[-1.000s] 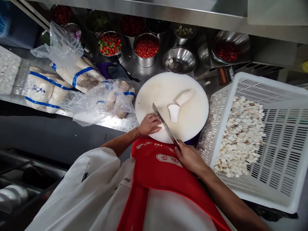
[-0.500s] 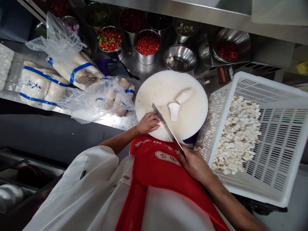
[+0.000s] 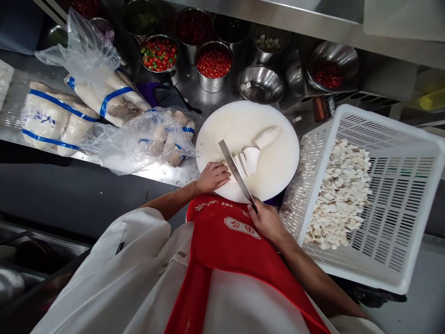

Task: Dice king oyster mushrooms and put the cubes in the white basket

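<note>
My right hand [image 3: 267, 220] grips the black handle of a cleaver [image 3: 237, 172], its blade slanting across the round white cutting board [image 3: 215, 120]. On the board's left part, my left hand [image 3: 213, 177] has its fingers curled over a pale king oyster mushroom, mostly hidden under them and beside the blade. Just right of the blade, several mushroom slices [image 3: 242, 164] lean in a row against a wider cut piece [image 3: 252, 157]. Behind those lies another mushroom piece [image 3: 267, 136].
A white plastic basket [image 3: 389, 116] at right holds many chopped mushroom pieces [image 3: 342, 199]. Bagged whole mushrooms [image 3: 55, 120] lie at left. Behind the board stand a steel bowl [image 3: 261, 86] and pots of chopped red chillies [image 3: 213, 62]. Another knife handle [image 3: 323, 107] sticks out near the basket.
New slices have appeared to the right of the blade, beside the wider piece. The cleaver and my right hand have shifted slightly up and left; my left hand stays on the mushroom.
</note>
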Tool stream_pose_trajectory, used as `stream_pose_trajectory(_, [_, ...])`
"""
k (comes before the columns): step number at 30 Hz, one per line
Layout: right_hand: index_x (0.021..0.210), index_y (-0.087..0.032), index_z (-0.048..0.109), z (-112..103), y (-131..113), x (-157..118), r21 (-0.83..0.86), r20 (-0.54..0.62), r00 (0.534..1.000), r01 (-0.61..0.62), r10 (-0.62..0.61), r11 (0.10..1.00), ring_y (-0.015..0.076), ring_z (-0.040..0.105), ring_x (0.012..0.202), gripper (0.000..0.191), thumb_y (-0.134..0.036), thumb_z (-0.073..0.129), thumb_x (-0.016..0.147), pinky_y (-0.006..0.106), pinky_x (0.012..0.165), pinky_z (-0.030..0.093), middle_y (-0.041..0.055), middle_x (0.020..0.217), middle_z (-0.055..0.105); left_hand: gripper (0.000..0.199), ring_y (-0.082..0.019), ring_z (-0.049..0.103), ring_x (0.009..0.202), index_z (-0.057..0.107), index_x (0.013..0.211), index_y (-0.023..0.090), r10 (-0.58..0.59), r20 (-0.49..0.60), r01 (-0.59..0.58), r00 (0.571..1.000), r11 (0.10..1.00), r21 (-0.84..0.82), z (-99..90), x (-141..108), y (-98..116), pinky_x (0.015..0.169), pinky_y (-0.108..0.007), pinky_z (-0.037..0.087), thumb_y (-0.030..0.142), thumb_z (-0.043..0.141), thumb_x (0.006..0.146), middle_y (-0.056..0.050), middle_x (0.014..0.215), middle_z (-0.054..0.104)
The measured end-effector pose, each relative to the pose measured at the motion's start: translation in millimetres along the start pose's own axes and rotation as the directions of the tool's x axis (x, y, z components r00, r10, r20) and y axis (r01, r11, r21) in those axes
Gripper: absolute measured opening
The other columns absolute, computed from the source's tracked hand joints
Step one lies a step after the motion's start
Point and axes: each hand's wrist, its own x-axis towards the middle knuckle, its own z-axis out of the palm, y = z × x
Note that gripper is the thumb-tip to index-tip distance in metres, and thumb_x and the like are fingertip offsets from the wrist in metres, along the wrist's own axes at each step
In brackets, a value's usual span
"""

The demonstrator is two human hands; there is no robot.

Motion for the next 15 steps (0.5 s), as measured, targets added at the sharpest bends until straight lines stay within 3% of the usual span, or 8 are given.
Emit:
stream_pose_trajectory(4, [0.131, -0.013, 0.054, -15.5, -2.1, -18.7, 0.024, -0.025, 0.998, 0.059, -0.058, 0.998, 0.0272, 0.071, 0.093, 0.043, -0.032, 0.033, 0.099, 0.035, 0.083, 0.050, 0.0121, 0.105, 0.075, 0.023, -0.024, 0.055, 0.112, 0.067, 0.098, 0.020, 0.090, -0.134, -0.091, 0.987, 0.996, -0.001, 3.9, -0.7, -6.6, 0.095, -0.041, 0.044, 0.040, 0.056, 0.094, -0.007, 0.107, 0.068])
stream_pose_trajectory(8, [0.129, -0.015, 0.056, -25.0, -3.0, -26.7, 0.062, 0.027, 0.997, 0.076, -0.078, 0.995, 0.0267, 0.070, 0.096, 0.039, -0.028, 0.035, 0.098, 0.034, 0.083, 0.049, 0.0110, 0.105, 0.074, 0.018, -0.023, 0.056, 0.111, 0.066, 0.096, 0.020, 0.113, -0.187, -0.117, 0.976, 0.993, -0.009, 6.5, 0.3, -9.7, 0.095, -0.041, 0.045, 0.036, 0.057, 0.093, -0.007, 0.106, 0.067])
stream_pose_trajectory(15, [0.118, -0.016, 0.059, -17.6, -3.1, -0.6, -0.004, 0.111, 0.994, 0.009, -0.008, 1.000, 0.0252, 0.071, 0.085, 0.030, -0.026, 0.040, 0.097, 0.030, 0.073, 0.044, 0.0106, 0.095, 0.075, 0.016, -0.022, 0.057, 0.108, 0.065, 0.095, 0.020, 0.109, -0.179, -0.120, 0.978, 0.991, -0.055, 5.9, 0.1, -10.6, 0.098, -0.042, 0.046, 0.034, 0.057, 0.092, -0.008, 0.107, 0.067])
